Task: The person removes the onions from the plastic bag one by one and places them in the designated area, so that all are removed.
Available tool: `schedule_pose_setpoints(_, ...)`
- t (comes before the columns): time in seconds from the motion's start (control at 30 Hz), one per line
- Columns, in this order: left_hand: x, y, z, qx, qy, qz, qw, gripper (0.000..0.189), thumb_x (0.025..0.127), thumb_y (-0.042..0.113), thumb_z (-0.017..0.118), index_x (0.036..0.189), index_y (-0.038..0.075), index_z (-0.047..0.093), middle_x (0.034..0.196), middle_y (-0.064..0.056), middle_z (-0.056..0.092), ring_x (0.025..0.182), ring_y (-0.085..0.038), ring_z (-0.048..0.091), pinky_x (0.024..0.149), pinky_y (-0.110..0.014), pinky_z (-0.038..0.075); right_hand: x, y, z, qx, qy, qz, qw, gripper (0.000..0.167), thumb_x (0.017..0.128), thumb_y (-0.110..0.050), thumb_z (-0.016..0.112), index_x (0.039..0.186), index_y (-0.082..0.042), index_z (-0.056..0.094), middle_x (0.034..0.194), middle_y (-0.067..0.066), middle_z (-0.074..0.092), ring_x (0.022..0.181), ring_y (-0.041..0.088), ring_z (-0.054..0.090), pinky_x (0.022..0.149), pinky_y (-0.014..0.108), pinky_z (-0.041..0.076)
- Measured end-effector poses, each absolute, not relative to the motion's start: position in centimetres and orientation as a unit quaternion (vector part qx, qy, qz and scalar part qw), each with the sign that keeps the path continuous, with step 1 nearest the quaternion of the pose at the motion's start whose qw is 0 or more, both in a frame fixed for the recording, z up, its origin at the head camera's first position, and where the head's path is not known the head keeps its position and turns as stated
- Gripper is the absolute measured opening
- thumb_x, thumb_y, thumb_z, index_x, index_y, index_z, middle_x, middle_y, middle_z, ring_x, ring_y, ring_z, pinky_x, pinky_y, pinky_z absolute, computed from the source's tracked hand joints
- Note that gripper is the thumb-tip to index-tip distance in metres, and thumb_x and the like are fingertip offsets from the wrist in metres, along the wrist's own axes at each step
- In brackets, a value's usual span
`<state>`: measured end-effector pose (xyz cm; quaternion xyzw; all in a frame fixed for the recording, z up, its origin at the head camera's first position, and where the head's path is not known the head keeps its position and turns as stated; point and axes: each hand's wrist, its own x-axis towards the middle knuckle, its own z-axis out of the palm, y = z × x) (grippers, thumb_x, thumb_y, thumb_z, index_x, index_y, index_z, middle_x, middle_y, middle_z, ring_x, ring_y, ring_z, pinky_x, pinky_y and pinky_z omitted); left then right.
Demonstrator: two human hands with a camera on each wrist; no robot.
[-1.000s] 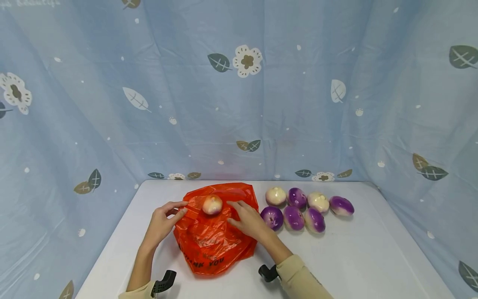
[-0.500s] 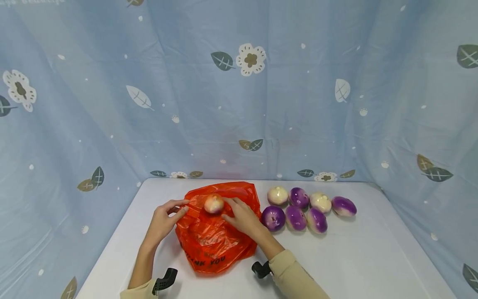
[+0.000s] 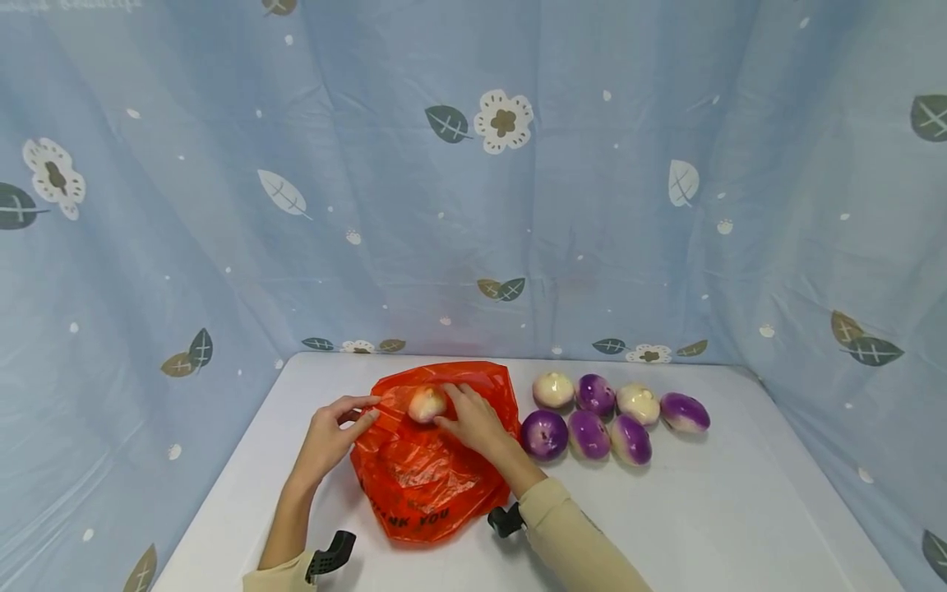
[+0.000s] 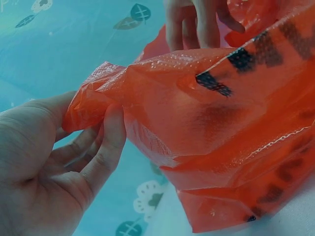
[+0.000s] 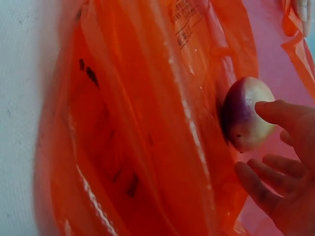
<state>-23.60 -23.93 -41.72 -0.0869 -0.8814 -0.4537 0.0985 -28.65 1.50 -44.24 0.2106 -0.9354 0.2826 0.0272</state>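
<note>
A red plastic bag (image 3: 425, 477) with dark printed lettering lies crumpled on the table. My left hand (image 3: 329, 436) pinches the bag's left edge between thumb and fingers; the left wrist view shows the red film (image 4: 91, 105) gathered there. On the bag's red film, near its far side, sits a round purple-and-white turnip (image 3: 427, 405). My right hand (image 3: 477, 421) is at the turnip's right side, fingers apart. In the right wrist view the thumb of that hand (image 5: 290, 182) overlaps the turnip (image 5: 248, 113); whether it touches is unclear.
Several more glossy turnips, some showing purple and some cream, stand in two rows right of the bag, among them a dark purple one (image 3: 544, 435) beside its edge. The white table (image 3: 710, 510) meets a blue patterned curtain (image 3: 414, 205) at the back and sides.
My right hand has moved left over the bag and come up to the turnip. The left hand keeps its pinch on the bag's edge. The view has shifted slightly.
</note>
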Motion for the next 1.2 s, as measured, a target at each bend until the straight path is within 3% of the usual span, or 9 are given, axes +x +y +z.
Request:
schedule_pose_setpoints(0.53,-23.6,-23.8,-41.7,-0.088,-0.881,-0.455,0.096,0.027,0.092,0.026,0.069,0.115,0.013,0.072,0.116,-0.013,0.07,0.096,-0.027,0.068,0.072,-0.02,0.057,-29.2,0.4,-45.6,0.182,-0.931,0.314,0.029,0.061,0.084,-0.041,0.076,0.138,-0.023,0.052,0.126,0.008,0.061,0.113,0.029,0.062,0.095,0.049,0.053)
schedule_pose_setpoints(1.2,-23.5,-23.8,-41.7,-0.085,-0.878,-0.461,0.093,0.027,0.092,0.027,0.069,0.116,0.016,0.071,0.116,-0.009,0.07,0.097,-0.026,0.067,0.071,-0.016,0.056,-29.3,0.0,-46.3,0.176,-0.921,0.347,0.034,0.058,0.085,-0.034,0.075,0.135,-0.017,0.052,0.127,0.006,0.065,0.116,0.023,0.063,0.101,0.042,0.051)
